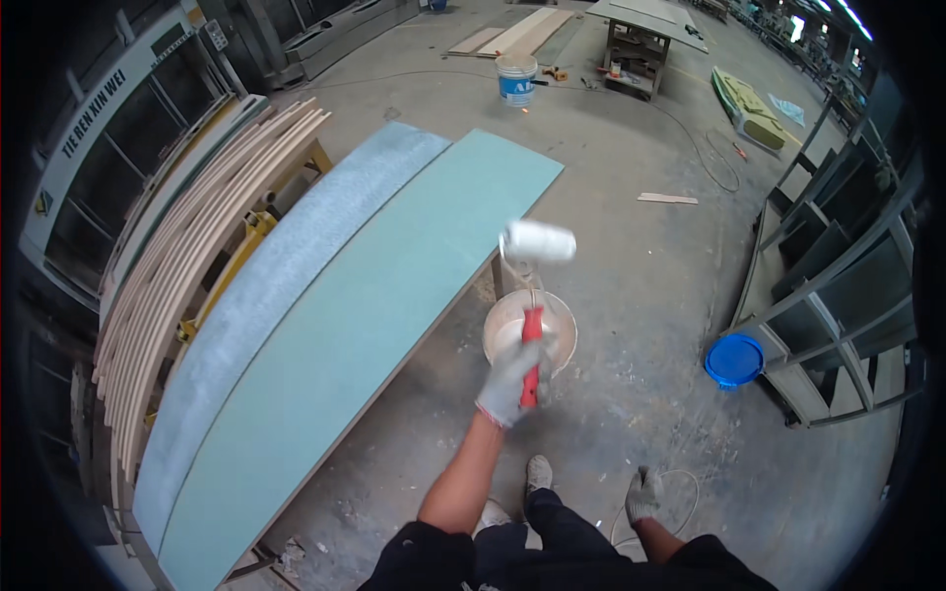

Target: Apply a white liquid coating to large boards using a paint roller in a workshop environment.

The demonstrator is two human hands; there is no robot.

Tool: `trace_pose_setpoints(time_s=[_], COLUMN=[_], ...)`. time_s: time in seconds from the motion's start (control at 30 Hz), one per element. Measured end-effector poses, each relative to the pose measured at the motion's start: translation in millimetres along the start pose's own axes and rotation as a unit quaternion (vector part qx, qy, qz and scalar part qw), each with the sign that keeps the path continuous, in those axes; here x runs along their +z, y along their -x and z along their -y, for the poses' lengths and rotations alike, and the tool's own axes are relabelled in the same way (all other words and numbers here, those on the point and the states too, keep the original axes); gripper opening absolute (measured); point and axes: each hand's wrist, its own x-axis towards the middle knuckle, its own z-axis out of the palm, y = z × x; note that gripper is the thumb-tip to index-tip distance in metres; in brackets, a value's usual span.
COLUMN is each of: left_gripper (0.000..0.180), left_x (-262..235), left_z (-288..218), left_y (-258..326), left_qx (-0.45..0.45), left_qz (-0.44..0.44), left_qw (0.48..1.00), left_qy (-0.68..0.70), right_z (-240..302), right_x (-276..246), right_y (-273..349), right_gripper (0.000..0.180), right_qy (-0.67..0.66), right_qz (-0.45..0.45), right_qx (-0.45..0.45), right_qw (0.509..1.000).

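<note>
My left hand (506,379), in a white knit glove, grips the red handle of a paint roller (533,347). The roller's white fuzzy sleeve (539,241) is raised over the floor, just off the right edge of a pale green board (365,325). Below the handle stands a bucket (564,317) with whitish insides, partly hidden by my hand and the roller. My right hand (644,495), also gloved, hangs low beside my leg with loosely bent fingers and nothing visible in it. Left of the green board lies a second board (286,266) with a mottled bluish-white surface.
Long wooden strips (197,266) are stacked at the left by a machine. A blue lid (734,361) lies near a metal rack (838,315) on the right. Farther off stand a white-and-blue bucket (516,81) and a worktable (650,20). A cable (714,167) crosses the floor.
</note>
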Motion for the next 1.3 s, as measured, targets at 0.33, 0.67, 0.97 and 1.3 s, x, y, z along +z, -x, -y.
trace_pose_setpoints(time_s=[0.33, 0.67, 0.97, 1.3], left_gripper=[0.039, 0.031, 0.053, 0.050], left_x=[-48.7, -208.5, -334.0, -491.0], left_z=[-213.1, -237.2, -279.2, -266.6], left_y=[32.8, 238.1, 525.5, 949.0], left_qx=[0.113, -0.115, -0.199, -0.371], left_qz=[-0.170, -0.326, -0.280, -0.433], left_qw=[0.928, 0.868, 0.616, 0.570], left_qy=[-0.312, -0.356, -0.709, -0.592], right_z=[10.4, 72.8, 190.0, 266.5], right_x=[14.1, 43.9, 97.1, 136.5], right_y=[-27.0, 11.9, 149.6, 357.4], right_gripper=[0.025, 0.029, 0.029, 0.030], right_qy=[0.023, 0.057, 0.050, 0.061], right_qz=[0.048, 0.136, 0.106, 0.248], right_qx=[0.018, 0.009, -0.101, -0.226], right_qw=[0.998, 0.989, 0.988, 0.940])
